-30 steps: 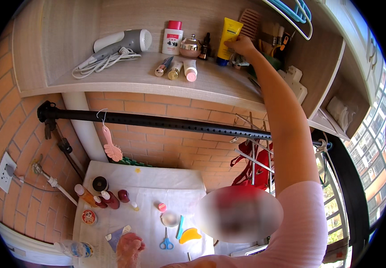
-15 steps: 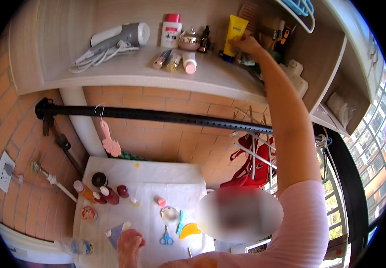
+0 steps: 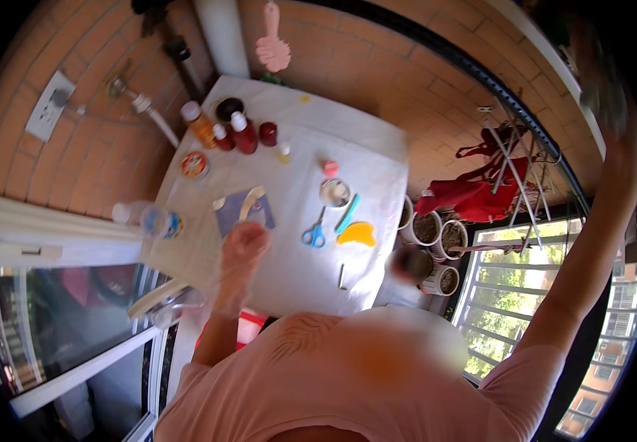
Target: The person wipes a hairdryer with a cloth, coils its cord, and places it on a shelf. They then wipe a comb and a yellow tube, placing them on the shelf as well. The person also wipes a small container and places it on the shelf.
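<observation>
My left hand (image 3: pixel 247 241), fingers curled closed, is over the white-covered table (image 3: pixel 282 272). A curved cream strip (image 3: pixel 252 205) rises beside its fingers above a blue-grey square (image 3: pixel 229 212); whether the hand grips the strip cannot be told. At the upper right, my raised right hand (image 3: pixel 604 92) is smeared by motion near the dark rim, with a grey-green blur about it. Blue-handled scissors (image 3: pixel 315 234), a turquoise tool (image 3: pixel 348 214), a yellow curved scraper (image 3: pixel 357 234) and a small round dish (image 3: pixel 335 193) lie right of my left hand.
Several bottles (image 3: pixel 243 134) and a round tin (image 3: pixel 194 165) stand at the table's back left. A clear bottle (image 3: pixel 158 221) is at its left edge. Plant pots (image 3: pixel 426 227) and a red bag (image 3: pixel 473 199) are to the right. A pink brush (image 3: pixel 272 44) hangs above.
My view has swung down and right, so the shelf with the hair dryer is out of sight. My right hand is away from the yellow tube, which no longer shows.
</observation>
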Demonstrator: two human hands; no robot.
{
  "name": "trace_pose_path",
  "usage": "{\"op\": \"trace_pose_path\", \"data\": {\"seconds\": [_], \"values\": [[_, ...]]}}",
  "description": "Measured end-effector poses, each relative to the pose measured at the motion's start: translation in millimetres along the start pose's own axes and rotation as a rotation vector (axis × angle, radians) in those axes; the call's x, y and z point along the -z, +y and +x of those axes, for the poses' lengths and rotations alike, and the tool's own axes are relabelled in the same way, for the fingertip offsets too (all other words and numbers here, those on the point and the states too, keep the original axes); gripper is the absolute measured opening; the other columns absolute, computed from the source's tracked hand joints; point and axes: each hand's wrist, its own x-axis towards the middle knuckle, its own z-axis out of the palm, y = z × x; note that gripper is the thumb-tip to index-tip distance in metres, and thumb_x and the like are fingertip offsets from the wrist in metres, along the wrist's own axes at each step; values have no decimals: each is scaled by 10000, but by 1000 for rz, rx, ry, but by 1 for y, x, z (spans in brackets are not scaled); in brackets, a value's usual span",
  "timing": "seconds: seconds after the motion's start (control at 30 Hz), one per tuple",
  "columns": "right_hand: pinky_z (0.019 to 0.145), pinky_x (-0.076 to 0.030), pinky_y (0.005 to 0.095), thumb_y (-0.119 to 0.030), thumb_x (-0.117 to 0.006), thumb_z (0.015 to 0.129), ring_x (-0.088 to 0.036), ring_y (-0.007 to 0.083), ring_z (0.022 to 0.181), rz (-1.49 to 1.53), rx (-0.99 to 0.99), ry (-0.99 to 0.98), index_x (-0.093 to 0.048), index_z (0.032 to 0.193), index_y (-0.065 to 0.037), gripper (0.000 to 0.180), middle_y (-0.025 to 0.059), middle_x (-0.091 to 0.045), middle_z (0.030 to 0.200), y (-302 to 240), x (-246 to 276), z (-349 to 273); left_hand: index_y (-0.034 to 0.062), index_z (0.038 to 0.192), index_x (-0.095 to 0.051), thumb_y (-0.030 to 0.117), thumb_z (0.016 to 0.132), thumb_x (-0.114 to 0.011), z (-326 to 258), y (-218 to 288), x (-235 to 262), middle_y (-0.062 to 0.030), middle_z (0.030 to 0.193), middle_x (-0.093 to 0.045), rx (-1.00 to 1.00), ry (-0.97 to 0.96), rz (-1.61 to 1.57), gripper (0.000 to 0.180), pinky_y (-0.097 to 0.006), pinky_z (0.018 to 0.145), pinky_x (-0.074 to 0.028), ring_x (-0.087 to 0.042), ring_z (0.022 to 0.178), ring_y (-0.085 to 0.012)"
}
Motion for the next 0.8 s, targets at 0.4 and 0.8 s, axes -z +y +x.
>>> {"op": "trace_pose_path", "data": {"seconds": [0.4,0.8], "values": [[755,-507,331,-153,-548,852,-596,219,857,918,-1191,-74,-487,1098,-15,289,140,-603,936,143,-51,-304,50,1046,-564,159,714,-682,177,-59,-49,-176,996,-558,-669,172,1030,368,-418,793,-442,-520,949,-331],[830,-488,334,-80,-447,889,-602,217,936,799,-1128,-85,-427,1220,12,344,141,-589,1070,147,-39,-330,62,1107,-464,320,937,-449,30,48,-121,-46,814,-511,53,-687,-128,309,-294,610,-432,-506,686,-139]]}}
